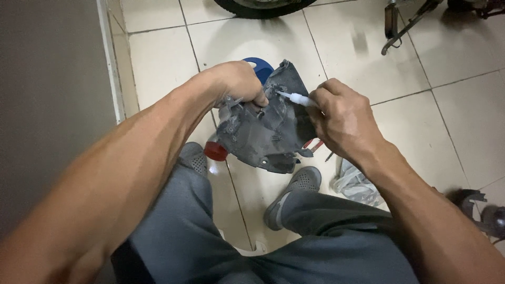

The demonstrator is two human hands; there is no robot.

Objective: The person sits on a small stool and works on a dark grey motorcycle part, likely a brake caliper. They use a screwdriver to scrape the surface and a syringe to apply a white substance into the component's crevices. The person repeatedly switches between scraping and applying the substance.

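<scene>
Tiled floor (473, 121) fills the frame, pale cream w/ dark grout lines; grey wall (47, 105) runs down the left side. Person seated, looking down, grey trousers across the bottom, two grey shoes (294, 192) planted on the tiles.

Centre frame: dark grey plastic part (265, 129), dusty, ribbed, irregular shape, held up off the floor above the knees. Left hand (239, 84) has it by the upper-left edge, fingers curled tight and clamped on the rim. Right hand (342, 118) sits at the part's right side, fingers pinched together on a small white tube (297, 98), nozzle tip touching the part's upper surface near the top edge.

Behind the part, upper centre, a blue lid (259, 67) peeks out, mostly hidden. Lower left of the part, a red cap (214, 151) near the left shoe. Under the right hand, red-handled tool (314, 147) on the floor, only partly seen. Clear plastic bag (355, 184) crumpled beside the right shoe. Top edge: tyre (258, 6) centre, metal stand (400, 29) top right. Another dark part (481, 210) lies at the far right edge.
</scene>
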